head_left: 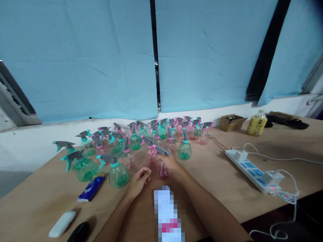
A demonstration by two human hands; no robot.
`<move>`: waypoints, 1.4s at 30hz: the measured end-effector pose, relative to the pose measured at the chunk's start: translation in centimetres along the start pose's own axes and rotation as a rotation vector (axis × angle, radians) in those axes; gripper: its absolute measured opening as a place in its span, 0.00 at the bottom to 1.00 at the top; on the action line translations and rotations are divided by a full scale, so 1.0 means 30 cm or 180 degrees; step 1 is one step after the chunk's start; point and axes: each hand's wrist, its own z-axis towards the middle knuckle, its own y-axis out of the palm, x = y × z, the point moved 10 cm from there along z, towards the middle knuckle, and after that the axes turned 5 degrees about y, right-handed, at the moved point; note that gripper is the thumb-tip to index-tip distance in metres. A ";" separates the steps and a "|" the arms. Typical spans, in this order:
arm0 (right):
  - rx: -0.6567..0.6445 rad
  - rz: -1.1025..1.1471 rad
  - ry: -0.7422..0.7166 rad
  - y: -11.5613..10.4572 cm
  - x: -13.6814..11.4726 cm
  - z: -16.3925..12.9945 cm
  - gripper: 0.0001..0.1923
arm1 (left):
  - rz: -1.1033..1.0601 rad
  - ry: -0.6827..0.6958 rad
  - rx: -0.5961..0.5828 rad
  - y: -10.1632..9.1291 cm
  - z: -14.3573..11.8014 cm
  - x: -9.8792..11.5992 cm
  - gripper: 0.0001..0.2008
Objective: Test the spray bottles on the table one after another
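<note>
My right hand (169, 162) is wrapped round a clear pink spray bottle (164, 172) with a grey and pink trigger head; the fingers hide part of it. Just left of that bottle, my left hand (140, 178) is curled in with thumb and fingers together, and nothing shows in it. Close by on its left stands a green spray bottle (119, 175) with a turquoise collar. Several more green and pink spray bottles crowd the table behind both hands, among them a green one (185, 151) right of my right hand. A phone (168, 213), its screen blurred out, lies between my forearms.
A blue packet (91, 189), a white case (62, 224) and a black object (79, 232) lie at the left front. On the right are a power strip (252, 173) with plugs and cables, a cardboard box (232, 123) and a yellow-labelled bottle (256, 124). Blue curtains (106, 60) hang behind.
</note>
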 end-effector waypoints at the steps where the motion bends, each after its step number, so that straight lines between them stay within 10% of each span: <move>1: 0.0121 -0.0044 -0.0016 -0.019 0.009 -0.002 0.06 | 0.0000 -0.0010 0.0000 -0.001 -0.001 0.002 0.16; 15: 0.1402 -0.1183 -0.0774 -0.513 -0.161 -0.208 0.11 | -0.0068 -0.0044 0.0078 -0.012 -0.002 0.028 0.18; 21: 0.2532 -0.2449 -0.0736 -0.670 -0.226 -0.291 0.29 | -0.0111 -0.0084 0.0185 -0.024 0.003 0.020 0.20; 35: 0.3094 -0.3013 -0.1725 -0.629 -0.349 -0.353 0.39 | -0.0414 -0.0327 0.0538 -0.057 -0.007 -0.016 0.22; 42: 0.1689 -0.2546 -0.1890 -0.363 -0.329 -0.310 0.33 | -0.0213 -0.0158 0.0343 -0.021 0.011 0.020 0.26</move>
